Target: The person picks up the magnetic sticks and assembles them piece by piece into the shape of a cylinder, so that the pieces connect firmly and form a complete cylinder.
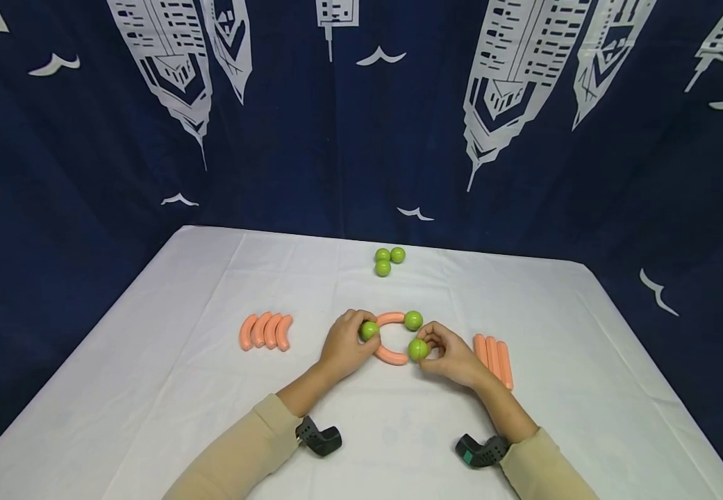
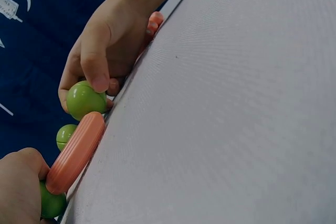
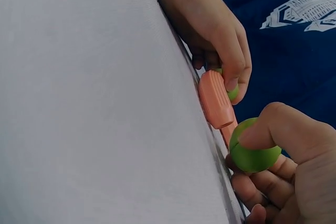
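My left hand [image 1: 346, 346] grips a green ball [image 1: 369, 330] at the left side of a small ring shape. In my right hand [image 1: 451, 357], thumb and fingers pinch another green ball [image 1: 418, 349] at the ring's lower right. A curved orange piece [image 1: 390, 318] forms the top, its right end by a third green ball [image 1: 413, 320]. Along the bottom lies a second curved orange piece [image 1: 392, 356], between the two held balls. The right wrist view shows the pinched ball [image 3: 255, 145] close up, near the curved piece's end [image 3: 215, 99].
Several curved orange pieces [image 1: 264, 331] lie side by side at the left. Straight orange pieces [image 1: 493, 357] lie at the right, partly behind my right forearm. Three green balls [image 1: 383, 268] are grouped near the far edge of the white table [image 1: 211, 278].
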Tool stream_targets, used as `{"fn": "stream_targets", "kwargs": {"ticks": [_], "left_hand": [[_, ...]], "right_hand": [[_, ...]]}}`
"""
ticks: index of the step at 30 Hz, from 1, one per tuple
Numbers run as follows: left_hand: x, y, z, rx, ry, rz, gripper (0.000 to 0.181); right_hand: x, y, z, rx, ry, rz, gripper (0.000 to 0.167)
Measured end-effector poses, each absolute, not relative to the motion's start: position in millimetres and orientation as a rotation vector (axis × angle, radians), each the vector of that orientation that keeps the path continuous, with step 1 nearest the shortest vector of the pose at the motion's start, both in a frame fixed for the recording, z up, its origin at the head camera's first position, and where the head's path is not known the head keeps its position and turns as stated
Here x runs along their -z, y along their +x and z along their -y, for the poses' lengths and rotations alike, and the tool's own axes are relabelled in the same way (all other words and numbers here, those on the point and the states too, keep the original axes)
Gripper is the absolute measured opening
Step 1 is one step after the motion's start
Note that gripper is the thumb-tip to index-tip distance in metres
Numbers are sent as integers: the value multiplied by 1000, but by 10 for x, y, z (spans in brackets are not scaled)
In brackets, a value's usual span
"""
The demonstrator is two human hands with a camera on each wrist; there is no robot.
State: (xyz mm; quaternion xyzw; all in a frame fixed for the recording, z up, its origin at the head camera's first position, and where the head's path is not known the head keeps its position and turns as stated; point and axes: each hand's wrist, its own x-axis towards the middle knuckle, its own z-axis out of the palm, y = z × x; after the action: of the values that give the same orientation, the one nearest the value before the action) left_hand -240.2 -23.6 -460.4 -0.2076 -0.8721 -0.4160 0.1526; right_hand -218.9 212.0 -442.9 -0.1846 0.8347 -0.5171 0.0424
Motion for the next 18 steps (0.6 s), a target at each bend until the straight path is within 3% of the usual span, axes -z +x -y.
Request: {"fn": "stream_targets", "kwargs": {"ticks": [18], "left_hand": [[4617, -2403, 237, 1192, -607, 2485, 23]], "right_hand": [[4453, -2188, -2148, 1430, -680, -2593, 39]]}}
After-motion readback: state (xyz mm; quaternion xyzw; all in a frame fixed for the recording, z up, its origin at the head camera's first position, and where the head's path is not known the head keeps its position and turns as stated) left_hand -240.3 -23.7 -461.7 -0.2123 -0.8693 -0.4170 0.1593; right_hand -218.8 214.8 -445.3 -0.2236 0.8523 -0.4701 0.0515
